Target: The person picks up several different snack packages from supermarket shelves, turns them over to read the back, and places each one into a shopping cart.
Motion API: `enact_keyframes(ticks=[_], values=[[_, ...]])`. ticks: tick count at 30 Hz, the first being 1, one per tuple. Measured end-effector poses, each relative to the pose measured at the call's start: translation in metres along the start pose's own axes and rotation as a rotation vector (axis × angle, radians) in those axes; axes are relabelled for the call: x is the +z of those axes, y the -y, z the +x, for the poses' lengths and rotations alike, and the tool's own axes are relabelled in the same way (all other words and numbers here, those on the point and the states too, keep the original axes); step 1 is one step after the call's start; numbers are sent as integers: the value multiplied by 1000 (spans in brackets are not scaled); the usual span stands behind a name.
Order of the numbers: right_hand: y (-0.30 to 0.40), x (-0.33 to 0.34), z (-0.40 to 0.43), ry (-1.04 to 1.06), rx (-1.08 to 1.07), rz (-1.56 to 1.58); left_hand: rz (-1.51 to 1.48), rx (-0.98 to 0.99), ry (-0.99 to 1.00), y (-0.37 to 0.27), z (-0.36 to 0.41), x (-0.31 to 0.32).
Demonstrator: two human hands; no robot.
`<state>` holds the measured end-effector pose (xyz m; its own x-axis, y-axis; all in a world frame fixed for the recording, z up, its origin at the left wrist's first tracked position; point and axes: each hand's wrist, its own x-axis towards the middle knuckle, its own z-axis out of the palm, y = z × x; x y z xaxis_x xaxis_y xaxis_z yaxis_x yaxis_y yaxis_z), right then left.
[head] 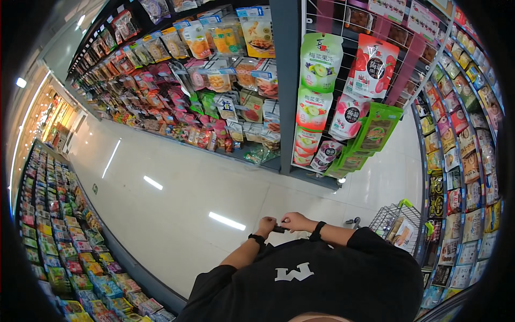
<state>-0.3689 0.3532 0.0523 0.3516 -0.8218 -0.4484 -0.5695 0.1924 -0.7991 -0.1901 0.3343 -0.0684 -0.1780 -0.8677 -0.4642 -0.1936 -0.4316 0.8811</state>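
Note:
My left hand point(266, 226) and my right hand point(297, 222) meet in front of my torso, with a dark band on each wrist. Between them is a small black object point(278, 229), which the fingers of both hands grip; its kind is too small to tell. Both hands are over the pale tiled floor point(193, 181), well apart from the shelves.
A wire shopping cart point(380, 219) with green corners stands at my right, packaged goods point(403, 233) inside. Ahead, a grey shelf post point(286, 92) adjoins a rack of hanging jelly pouches point(322, 64). Snack shelves line the left point(76, 249) and right point(454, 181).

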Motion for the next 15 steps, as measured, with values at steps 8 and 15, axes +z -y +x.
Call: enact_keyframes(ticks=[8, 15], values=[[48, 32, 21, 273, 114, 407, 48, 106, -418, -4, 33, -20], [66, 52, 27, 226, -197, -346, -266, 13, -484, 10, 9, -39]])
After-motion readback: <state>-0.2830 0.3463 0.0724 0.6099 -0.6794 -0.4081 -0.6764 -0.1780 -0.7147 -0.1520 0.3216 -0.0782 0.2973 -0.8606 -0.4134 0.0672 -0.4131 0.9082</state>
